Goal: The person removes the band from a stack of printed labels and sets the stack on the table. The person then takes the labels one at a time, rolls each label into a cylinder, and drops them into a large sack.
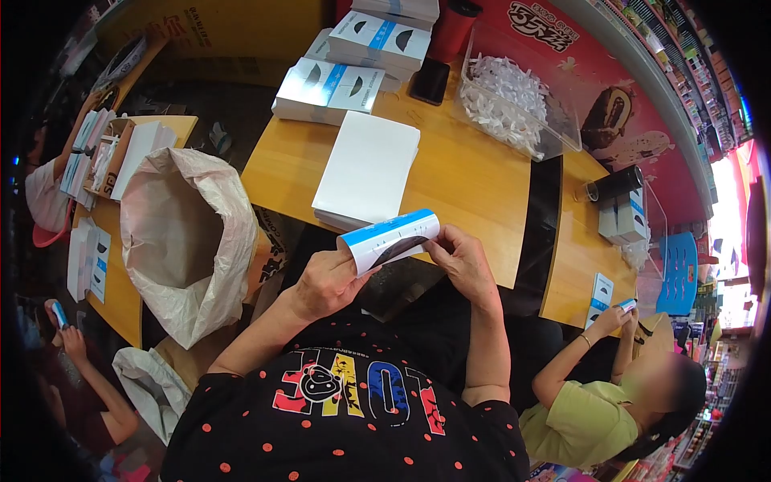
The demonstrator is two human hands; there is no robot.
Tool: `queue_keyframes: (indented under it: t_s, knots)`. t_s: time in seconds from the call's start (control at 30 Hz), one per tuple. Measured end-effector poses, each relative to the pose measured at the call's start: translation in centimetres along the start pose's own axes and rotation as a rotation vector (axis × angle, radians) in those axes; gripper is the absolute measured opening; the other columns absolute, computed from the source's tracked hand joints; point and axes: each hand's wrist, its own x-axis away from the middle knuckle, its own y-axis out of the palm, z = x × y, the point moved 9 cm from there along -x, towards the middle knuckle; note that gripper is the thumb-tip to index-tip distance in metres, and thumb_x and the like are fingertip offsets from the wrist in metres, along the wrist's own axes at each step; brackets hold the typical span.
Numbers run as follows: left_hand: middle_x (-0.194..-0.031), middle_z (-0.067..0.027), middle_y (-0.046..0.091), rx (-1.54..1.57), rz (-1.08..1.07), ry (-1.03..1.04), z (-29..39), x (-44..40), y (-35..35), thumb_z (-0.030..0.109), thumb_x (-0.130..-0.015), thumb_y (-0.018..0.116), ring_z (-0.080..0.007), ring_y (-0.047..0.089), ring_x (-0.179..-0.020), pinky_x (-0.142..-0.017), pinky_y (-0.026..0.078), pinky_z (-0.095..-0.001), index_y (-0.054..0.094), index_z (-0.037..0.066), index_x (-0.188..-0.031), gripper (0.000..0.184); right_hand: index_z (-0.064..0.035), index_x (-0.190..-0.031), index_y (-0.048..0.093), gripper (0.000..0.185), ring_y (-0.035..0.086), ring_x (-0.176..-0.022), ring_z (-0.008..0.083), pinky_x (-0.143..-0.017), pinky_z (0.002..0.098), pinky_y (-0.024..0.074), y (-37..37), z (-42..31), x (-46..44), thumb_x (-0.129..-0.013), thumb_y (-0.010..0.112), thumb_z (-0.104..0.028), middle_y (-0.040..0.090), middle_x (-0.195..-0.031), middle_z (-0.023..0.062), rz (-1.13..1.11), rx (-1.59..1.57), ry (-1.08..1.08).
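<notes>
A printed paper card (393, 234), white with a blue band and a dark rounded shape, is bent into a curve between my two hands. My left hand (328, 283) is closed on its left end, fingers partly hidden behind it. At the right end, my right hand (464, 261) pinches the card between thumb and fingers. Just beyond lies a stack of plain white sheets (365, 165) on the wooden table (474, 209). Bundles of similar printed cards (329, 88) are piled behind that stack.
A clear plastic bin (554, 145) full of small white strips (506, 96) stands at the back right, near a dark phone (430, 82) and a red cup (455, 28). An open woven sack (229, 265) is at my left. A co-worker (594, 418) sits at right; other people sit at left.
</notes>
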Motion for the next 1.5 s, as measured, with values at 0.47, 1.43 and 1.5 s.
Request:
queue_keyframes:
  t_s: [0.47,1.43,1.5]
  knots:
    - [-0.076,-0.0142,0.064,-0.022,0.011,0.039,0.2,-0.3,-0.3,0.003,-0.072,0.072,-0.028,0.063,-0.061,-0.052,0.048,-0.0334,0.065,-0.003,-0.089,0.019,0.0022,-0.091,0.066,0.015,0.055,-0.069,0.005,-0.062,0.0202,0.0431,-1.2,-0.7,0.0,-0.086,0.065,-0.012,0.064,-0.076,0.0011,0.078,-0.117,-0.053]
    - [-0.087,-0.0148,0.065,-0.086,-0.073,0.176,0.3,-0.1,1.6,-0.001,-0.068,0.071,-0.026,0.064,-0.07,-0.057,0.052,-0.0316,0.062,-0.005,-0.101,0.035,-0.0018,-0.08,0.056,0.008,0.054,-0.066,0.0129,-0.06,0.0244,0.0443,4.1,-8.7,8.5,-0.077,0.062,0.002,0.054,-0.075,0.0042,-0.294,-0.031,-0.331]
    - [-0.087,-0.0139,0.066,-0.07,-0.071,0.156,-0.1,-0.2,1.7,-0.002,-0.067,0.071,-0.027,0.065,-0.071,-0.059,0.051,-0.0331,0.063,-0.004,-0.102,0.036,-0.0018,-0.081,0.057,0.01,0.056,-0.068,0.0141,-0.06,0.0251,0.0451,5.1,-9.7,9.7,-0.076,0.065,0.003,0.056,-0.076,0.0048,-0.443,-0.099,-0.254]
